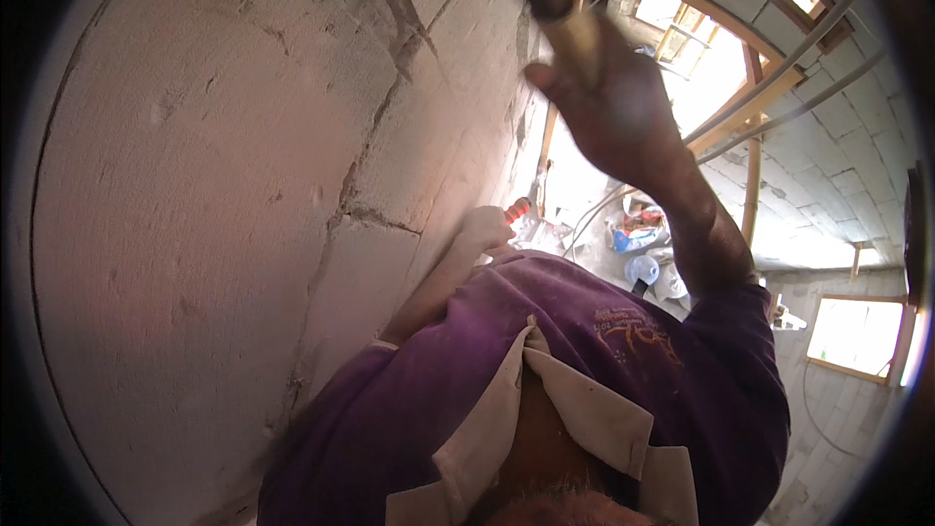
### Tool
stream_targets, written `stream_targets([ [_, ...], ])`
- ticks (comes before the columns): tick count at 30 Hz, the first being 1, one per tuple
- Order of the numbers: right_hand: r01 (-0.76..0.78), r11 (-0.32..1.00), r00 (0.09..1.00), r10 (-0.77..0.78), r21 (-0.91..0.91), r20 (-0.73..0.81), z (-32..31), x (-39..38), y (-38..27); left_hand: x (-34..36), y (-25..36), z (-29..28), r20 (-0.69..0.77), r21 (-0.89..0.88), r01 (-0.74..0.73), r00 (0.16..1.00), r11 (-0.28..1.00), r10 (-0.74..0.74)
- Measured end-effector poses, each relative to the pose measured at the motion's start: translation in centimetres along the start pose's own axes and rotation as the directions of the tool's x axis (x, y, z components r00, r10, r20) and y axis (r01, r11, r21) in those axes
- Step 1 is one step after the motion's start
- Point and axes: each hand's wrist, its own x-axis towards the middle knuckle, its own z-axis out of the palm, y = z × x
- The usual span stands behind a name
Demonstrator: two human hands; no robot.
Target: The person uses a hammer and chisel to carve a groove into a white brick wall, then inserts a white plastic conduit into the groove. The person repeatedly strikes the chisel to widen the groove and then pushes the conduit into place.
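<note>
Far left it's basically all pale block wall [195, 185], with a ragged joint [353, 173] running down it. Near that wall's right edge there's the left hand [484, 226], curled around a red-orange handle [518, 209]. Can't tell whether the knuckles touch the blocks.

Next over, the purple shirt [584, 331] with its pale collar. Then the long tool [575, 44], raised high in front of the wall's upper right edge: light wooden grip, dark shaft running out of view up top, so no clue what its head is. The right hand [633, 102] is wrapped round that grip, blurry, thumb poking out.

Writing-wise: the shirt's chest has an orange-yellow print [643, 336] with small lettering. The bag [640, 236] beyond the wall's right edge is white, red and blue, its label too small to read. A clear round container [643, 269] sits just beside it. Far right, a bright wood-framed window [857, 336].
</note>
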Motion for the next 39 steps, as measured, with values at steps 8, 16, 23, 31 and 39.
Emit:
stream_targets([
  [8, -0.165, 0.982, 0.936, 0.185, -0.089, 0.298, 3.4, 0.8, -1.5, -0.5, 0.9, -1.0, 0.101, 0.198, -0.077, 0.993, 0.977, 0.058],
  [16, 0.279, 0.958, 0.933, -0.253, 0.069, -0.255, 1.9, -0.5, -1.5, -1.1, 1.1, 0.0, 0.083, 0.034, 0.040, 0.996, 0.999, -0.043],
  [23, 0.133, 0.977, 0.984, -0.110, -0.169, 0.138, 2.6, 1.5, -0.7, 1.9, -0.7, 0.3, -0.001, 0.039, 0.046, 0.999, 0.998, -0.046],
  [31, 0.490, 0.786, 0.852, -0.522, -0.377, 0.020, 3.8, 1.2, -0.5, 0.6, 0.9, -0.4, -0.038, 0.030, 0.042, 0.998, 0.999, -0.041],
  [39, 0.399, 0.883, 0.892, -0.437, -0.246, -0.120, 1.5, 0.8, 0.7, -1.7, 2.9, -4.4, 0.052, 0.038, 0.002, 0.999, 0.999, -0.004],
])
